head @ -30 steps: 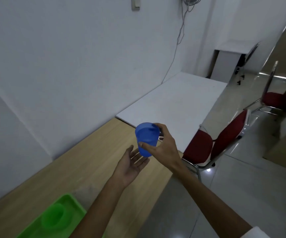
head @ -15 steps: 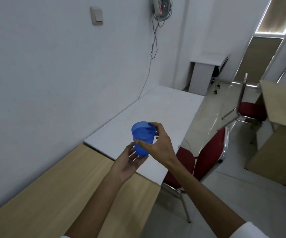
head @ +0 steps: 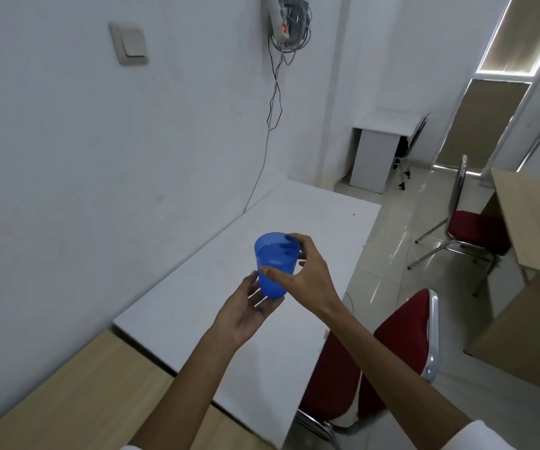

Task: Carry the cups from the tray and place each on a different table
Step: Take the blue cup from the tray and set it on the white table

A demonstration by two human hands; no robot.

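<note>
A translucent blue cup (head: 273, 277) with liquid in it hangs upright in the air above the white table (head: 311, 219). My right hand (head: 307, 277) grips it from the right, thumb in front and fingers over the rim. My left hand (head: 246, 310) is cupped palm-up just under the cup's base, fingers apart; whether it touches the cup I cannot tell. The tray and the other cups are out of view.
A wooden table (head: 67, 391) lies at the lower left, butted against the white one. A red chair (head: 392, 355) is tucked at the white table's right side. Another red chair (head: 476, 225) and a wooden table (head: 535, 219) stand at right. A small white desk (head: 382, 141) is in the far corner.
My view has moved forward and up: the green tray has dropped out of sight and the white table is now under the cup. Both hands keep the same hold.
</note>
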